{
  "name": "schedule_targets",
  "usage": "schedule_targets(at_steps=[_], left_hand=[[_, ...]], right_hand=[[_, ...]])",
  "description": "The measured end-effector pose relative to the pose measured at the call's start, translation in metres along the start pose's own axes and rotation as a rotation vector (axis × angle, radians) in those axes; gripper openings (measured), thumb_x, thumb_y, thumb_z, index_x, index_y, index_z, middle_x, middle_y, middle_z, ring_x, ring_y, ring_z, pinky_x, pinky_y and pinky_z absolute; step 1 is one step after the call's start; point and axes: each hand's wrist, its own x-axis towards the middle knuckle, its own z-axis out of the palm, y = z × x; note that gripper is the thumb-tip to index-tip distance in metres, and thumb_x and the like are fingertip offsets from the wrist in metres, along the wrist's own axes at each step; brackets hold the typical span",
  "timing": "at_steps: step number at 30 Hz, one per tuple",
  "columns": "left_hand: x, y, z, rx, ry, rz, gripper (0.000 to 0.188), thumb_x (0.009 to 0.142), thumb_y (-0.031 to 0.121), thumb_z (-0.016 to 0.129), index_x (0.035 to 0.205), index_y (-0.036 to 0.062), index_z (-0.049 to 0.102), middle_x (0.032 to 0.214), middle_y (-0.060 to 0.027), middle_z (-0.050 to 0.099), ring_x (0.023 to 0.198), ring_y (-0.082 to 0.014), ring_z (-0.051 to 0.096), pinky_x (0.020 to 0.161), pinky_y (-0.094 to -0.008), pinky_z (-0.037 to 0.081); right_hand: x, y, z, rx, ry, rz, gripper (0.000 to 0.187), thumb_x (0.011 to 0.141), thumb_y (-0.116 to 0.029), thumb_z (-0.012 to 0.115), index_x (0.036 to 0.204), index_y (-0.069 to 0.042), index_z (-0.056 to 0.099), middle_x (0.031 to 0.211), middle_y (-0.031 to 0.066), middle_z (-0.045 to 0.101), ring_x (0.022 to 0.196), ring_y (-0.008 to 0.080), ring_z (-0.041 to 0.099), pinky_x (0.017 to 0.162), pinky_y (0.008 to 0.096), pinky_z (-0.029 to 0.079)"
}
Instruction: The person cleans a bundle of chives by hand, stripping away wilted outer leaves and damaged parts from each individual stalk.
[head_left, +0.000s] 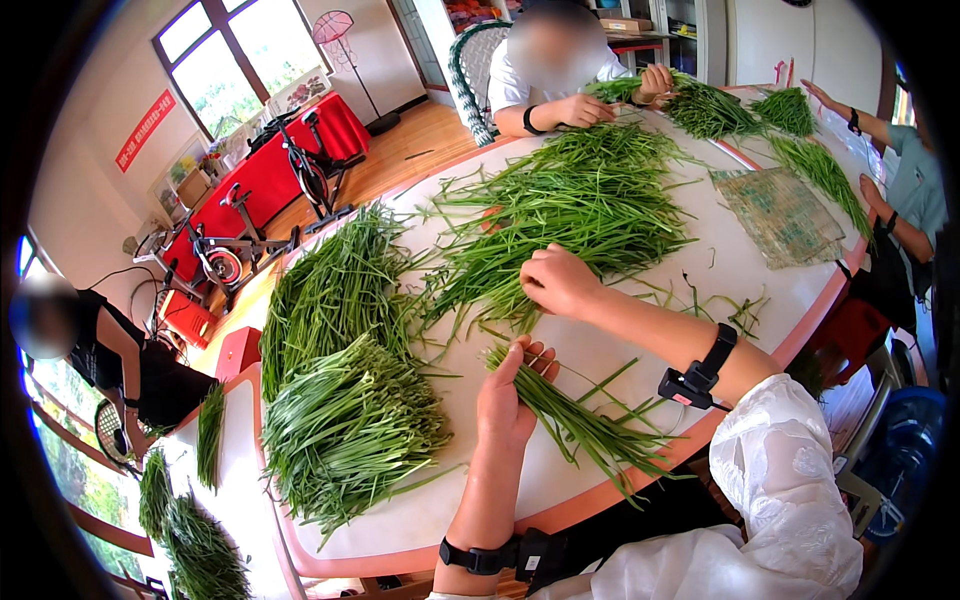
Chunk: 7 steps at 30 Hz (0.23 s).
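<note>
A bunch of garlic chives [590, 425] lies across my left hand [508, 395], the fingers closed round its left end while the long leaves fan out toward the table's near edge. Above it, my right hand [560, 282] is closed with its fingertips bent down at the near side of a big loose heap of chives [575, 195]. Whatever those fingertips may hold is hidden. To the left lie two more piles: a neatly stacked one with cut ends together [355, 425], and a longer one [335, 285] behind it.
The white table [480, 490] has a pink rim. Stray leaves and a green patterned mat [778, 215] lie on its right. Across from me a person [560, 75] handles chives; others sit right and left. More chives [205, 550] are at lower left; a blue water bottle [905, 440] stands right.
</note>
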Motion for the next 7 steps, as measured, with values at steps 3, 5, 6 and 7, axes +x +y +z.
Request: schedule_targets(at_steps=[3,5,6,7], left_hand=[[0.000,-0.001,0.000,-0.015,0.019,-0.009,0.020,0.091,0.017,0.045,0.103,0.0019,0.050,0.085,-0.0071,0.052,0.085,-0.0227,0.054,0.082,-0.0377,0.046],[0.001,-0.002,-0.001,-0.008,0.010,-0.015,0.021,0.091,0.018,0.045,0.104,0.0027,0.050,0.084,-0.0069,0.052,0.085,-0.0227,0.055,0.082,-0.0383,0.046],[0.002,-0.002,-0.005,0.000,0.000,-0.014,0.021,0.090,0.019,0.047,0.104,0.0046,0.050,0.085,-0.0072,0.053,0.085,-0.0240,0.055,0.083,-0.0390,0.046],[0.004,0.001,-0.009,0.012,-0.009,-0.007,0.021,0.089,0.019,0.049,0.105,0.0065,0.050,0.085,-0.0074,0.054,0.086,-0.0254,0.055,0.083,-0.0397,0.046]], right_hand=[[0.007,0.003,-0.023,0.457,0.011,0.139,0.014,0.076,-0.015,0.062,0.084,-0.003,0.063,0.073,0.0045,0.062,0.065,0.0165,0.057,0.060,0.0276,0.045],[0.010,0.012,-0.038,0.756,0.057,0.235,0.016,0.080,-0.015,0.062,0.088,-0.002,0.064,0.073,-0.0010,0.062,0.065,0.0044,0.053,0.058,0.0192,0.042],[0.012,0.010,-0.048,0.817,0.065,0.251,0.015,0.081,-0.015,0.062,0.088,-0.001,0.064,0.072,-0.0006,0.062,0.065,0.0055,0.055,0.060,0.0189,0.043],[0.015,0.006,-0.061,0.823,0.076,0.311,0.018,0.078,-0.017,0.064,0.089,-0.003,0.065,0.076,0.0020,0.064,0.068,0.0050,0.056,0.063,0.0202,0.045]])
